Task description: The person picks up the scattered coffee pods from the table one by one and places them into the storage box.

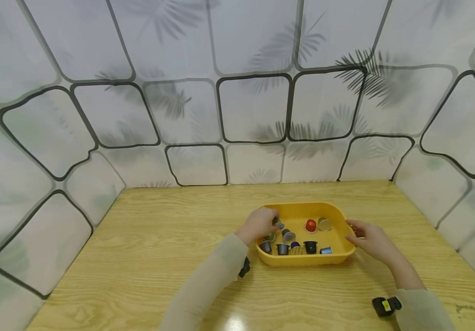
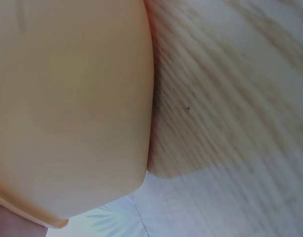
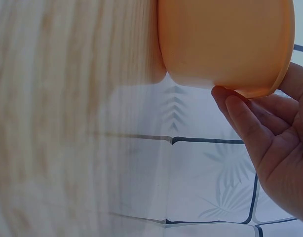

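A yellow plastic tray [image 1: 303, 260] stands on the wooden table with several coffee capsules in it. My left hand [image 1: 260, 225] reaches in over the tray's left rim and pinches a grey-blue coffee capsule [image 1: 278, 224] between thumb and fingers; the fingertips partly cover it. At the opposite end, my right hand [image 1: 371, 239] grips the tray's rim, thumb over the edge and fingers against the outer wall. A red capsule [image 1: 311, 225] lies toward the back, next to a pale one [image 1: 324, 224]. Dark capsules, among them a black one [image 1: 310, 247], line the front wall.
The wooden table [image 1: 158, 248] extends to the left of the tray. Behind and on both sides rise white panels [image 1: 254, 110] with dark outlines and leaf prints. A black wrist camera [image 1: 385, 305] sits by the right sleeve.
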Motion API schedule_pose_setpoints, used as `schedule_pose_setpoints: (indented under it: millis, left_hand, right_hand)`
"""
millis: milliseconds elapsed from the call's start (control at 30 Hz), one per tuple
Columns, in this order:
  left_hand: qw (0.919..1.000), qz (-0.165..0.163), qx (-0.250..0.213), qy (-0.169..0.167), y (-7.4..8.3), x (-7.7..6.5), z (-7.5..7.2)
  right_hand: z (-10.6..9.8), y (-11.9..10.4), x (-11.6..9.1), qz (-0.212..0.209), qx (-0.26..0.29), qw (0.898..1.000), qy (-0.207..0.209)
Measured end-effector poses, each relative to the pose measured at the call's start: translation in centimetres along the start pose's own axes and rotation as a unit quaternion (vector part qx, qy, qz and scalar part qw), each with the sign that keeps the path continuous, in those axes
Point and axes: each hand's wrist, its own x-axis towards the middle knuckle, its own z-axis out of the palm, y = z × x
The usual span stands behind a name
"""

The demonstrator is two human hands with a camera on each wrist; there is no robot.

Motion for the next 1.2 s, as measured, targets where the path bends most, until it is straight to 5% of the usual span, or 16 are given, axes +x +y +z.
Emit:
schedule_pose_setpoints:
  millis: [1200]
  left_hand:
    - [0.9970,0.001,0.043,-0.064,0.40,0.63,0.43]
  right_hand:
    - [-0.05,-0.05,0.12,0.009,0.006,1.000,-0.005]
